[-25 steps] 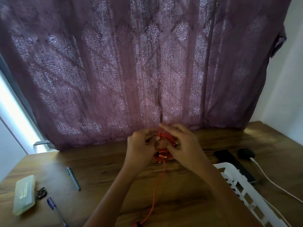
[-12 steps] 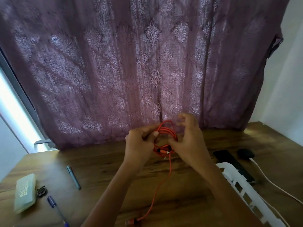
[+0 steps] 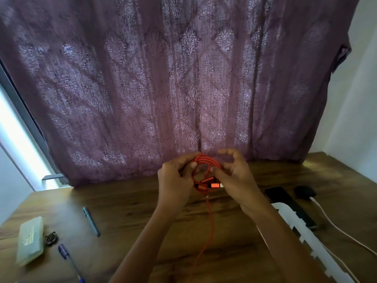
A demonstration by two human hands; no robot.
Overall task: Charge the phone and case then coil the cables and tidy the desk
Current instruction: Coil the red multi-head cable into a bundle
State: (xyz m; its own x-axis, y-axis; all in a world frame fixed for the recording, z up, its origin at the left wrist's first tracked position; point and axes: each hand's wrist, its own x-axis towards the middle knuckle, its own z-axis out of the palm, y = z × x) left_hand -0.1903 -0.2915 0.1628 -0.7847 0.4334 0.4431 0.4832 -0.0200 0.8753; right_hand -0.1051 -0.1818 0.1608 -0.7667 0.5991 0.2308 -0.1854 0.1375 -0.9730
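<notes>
The white basket (image 3: 302,233) stands on the table (image 3: 132,211) to the right of and nearer than the orange cable (image 3: 206,162). Only its slotted rim and near wall show, so what lies inside cannot be told. A pale green box (image 3: 30,241) lies closed, far to the left of the cable and nearer the person, with a small dark trinket (image 3: 51,238) touching its right side. The cable is held up above the table, in front of the purple curtain (image 3: 183,78), wound into several loops. The left hand (image 3: 175,180) has its grip closed on the left side of the loops, fingers curled round them and the thumb pressed against the strands. The right hand (image 3: 234,180) pinches the right side between the thumb and lower fingers, while its forefinger arches free above the loops. Orange plug ends bunch at the bottom of the coil between the two hands, and one loose strand hangs down from there toward the near table edge. Right of the cable, the dark phone (image 3: 289,205) lies flat against the basket's far side. Just beyond it sits a black round object (image 3: 305,192) with a white cable (image 3: 334,225) running from it. Left of the orange cable, a grey pen (image 3: 91,221) and a blue pen (image 3: 69,262) lie on the table.
</notes>
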